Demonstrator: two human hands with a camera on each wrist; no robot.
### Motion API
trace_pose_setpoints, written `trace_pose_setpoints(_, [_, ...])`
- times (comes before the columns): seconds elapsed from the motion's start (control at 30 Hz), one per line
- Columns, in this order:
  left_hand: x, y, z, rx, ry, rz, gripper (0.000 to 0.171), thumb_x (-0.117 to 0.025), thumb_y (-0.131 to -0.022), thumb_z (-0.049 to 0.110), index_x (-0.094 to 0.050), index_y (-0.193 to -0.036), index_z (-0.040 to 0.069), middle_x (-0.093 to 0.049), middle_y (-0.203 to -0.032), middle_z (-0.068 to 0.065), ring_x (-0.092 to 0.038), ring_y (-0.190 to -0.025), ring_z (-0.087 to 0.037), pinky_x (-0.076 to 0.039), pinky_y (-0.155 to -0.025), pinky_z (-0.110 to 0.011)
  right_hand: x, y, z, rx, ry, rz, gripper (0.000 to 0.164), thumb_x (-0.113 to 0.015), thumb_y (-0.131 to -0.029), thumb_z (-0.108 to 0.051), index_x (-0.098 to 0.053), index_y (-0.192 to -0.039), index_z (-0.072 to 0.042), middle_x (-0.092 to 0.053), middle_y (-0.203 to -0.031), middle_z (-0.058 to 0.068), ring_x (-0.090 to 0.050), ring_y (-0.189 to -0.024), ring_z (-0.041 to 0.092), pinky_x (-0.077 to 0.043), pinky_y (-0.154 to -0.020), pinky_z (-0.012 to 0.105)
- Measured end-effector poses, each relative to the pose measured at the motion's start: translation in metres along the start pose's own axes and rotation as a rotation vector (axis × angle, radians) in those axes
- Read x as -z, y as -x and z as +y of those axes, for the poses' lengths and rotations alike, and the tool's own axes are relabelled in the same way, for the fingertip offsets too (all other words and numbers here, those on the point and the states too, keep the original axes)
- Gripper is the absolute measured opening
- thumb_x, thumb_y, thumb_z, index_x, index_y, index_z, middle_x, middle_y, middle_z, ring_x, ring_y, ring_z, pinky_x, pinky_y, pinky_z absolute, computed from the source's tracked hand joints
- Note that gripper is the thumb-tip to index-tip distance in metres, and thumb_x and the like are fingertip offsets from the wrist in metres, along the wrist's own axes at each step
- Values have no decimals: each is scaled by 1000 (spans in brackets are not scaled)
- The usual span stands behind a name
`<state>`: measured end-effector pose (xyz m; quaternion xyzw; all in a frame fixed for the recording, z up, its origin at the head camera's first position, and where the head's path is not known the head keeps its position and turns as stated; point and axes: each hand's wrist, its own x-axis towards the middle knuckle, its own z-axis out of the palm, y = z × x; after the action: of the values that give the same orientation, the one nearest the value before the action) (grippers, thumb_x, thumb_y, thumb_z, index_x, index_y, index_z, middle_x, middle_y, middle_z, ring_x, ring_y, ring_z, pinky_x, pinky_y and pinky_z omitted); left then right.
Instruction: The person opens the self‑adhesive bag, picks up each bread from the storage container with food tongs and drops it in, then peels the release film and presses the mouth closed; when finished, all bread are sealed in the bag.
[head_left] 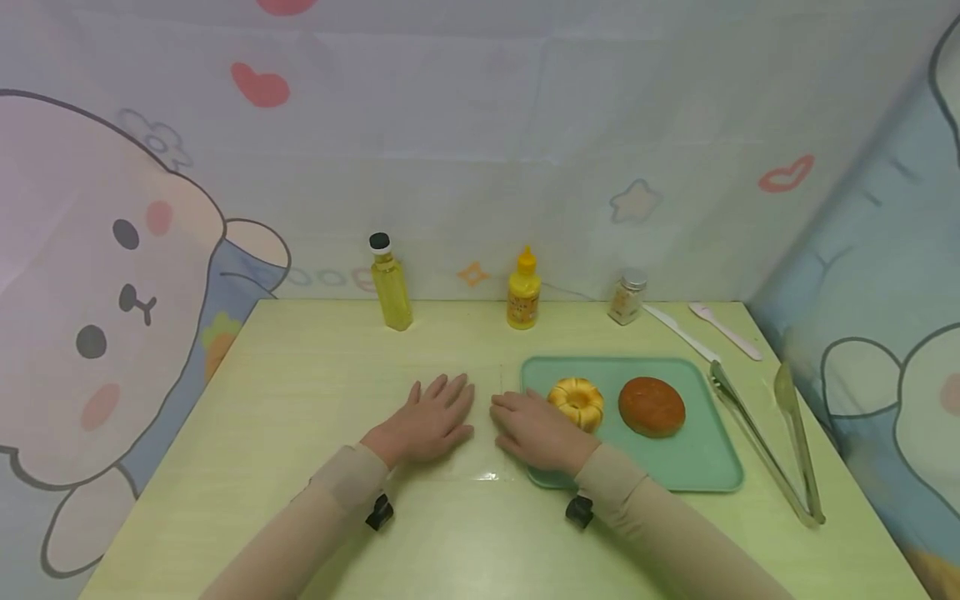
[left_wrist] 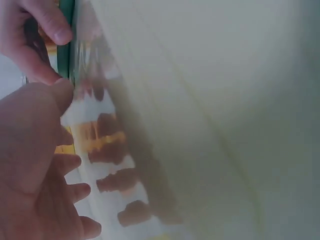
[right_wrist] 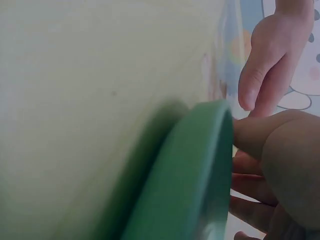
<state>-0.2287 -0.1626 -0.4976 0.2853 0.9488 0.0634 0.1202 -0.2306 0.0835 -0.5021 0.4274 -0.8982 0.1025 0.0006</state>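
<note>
creased pale cloth backdrop (head_left: 465, 108), printed with cartoon animals and hearts, behind a smooth pale yellow-green tabletop (head_left: 300, 375). clear, glossy rectangular sheet (head_left: 483, 472): flat beneath the left hand (head_left: 431, 421), its surface mirroring the fingers in the left wrist view. rounded mint-green tray (head_left: 667, 467), raised rim: its near-left side lies under the right hand (head_left: 538, 429). on it, just beside the right hand, a glossy golden ridged bun (head_left: 576, 400); farther right, a smooth brown oval bun (head_left: 652, 407).
beyond the left hand: faceted bottle of yellow-green liquid, black cap (head_left: 392, 292). beyond the right hand: yellow squeeze bottle, pointed nozzle (head_left: 523, 287), label too small to read; farther right, clear jar with metal lid (head_left: 627, 298), white plastic knife (head_left: 678, 332), pale plastic fork (head_left: 725, 331), metal tongs (head_left: 800, 446).
pose: palms down, beige sleeves (head_left: 337, 487) angled inward. left fingers spread wide; right fingers loosely extended, closer together. contact with sheet or tray: cannot tell.
</note>
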Motion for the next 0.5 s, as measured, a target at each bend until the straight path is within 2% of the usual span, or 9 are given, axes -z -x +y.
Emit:
trace_pose_setpoints(0.13, [-6, -1, -2, -7, -51, -16, 71, -40, -112, 51, -26, -167, 7, -16, -176, -12, -17, -159, -44, -19, -120, -74, -2, 0, -2, -25, 5, -24, 28, -70, -102, -25, -65, -119, -3, -62, -144, 20, -59, -134, 37, -40, -115, 64])
trace_pose_setpoints(0.37, [-6, -1, -3, -41, -94, 63, 72, -48, -110, 51, -34, -164, 5, -30, -172, -12, -30, -155, -44, -27, -116, -76, -1, 0, -3, -26, -2, -8, 23, -73, -100, -24, -65, -109, -5, -63, -142, 19, -61, -133, 37, -42, -112, 67])
trace_pose_setpoints(0.5, [-4, 0, -2, -30, -74, 85, 73, -50, -109, 51, -36, -163, 4, -34, -170, -10, -34, -154, -43, -30, -116, -74, 0, -1, -2, -32, -13, -21, 22, -74, -99, -24, -66, -108, -5, -63, -144, 19, -60, -133, 37, -41, -112, 68])
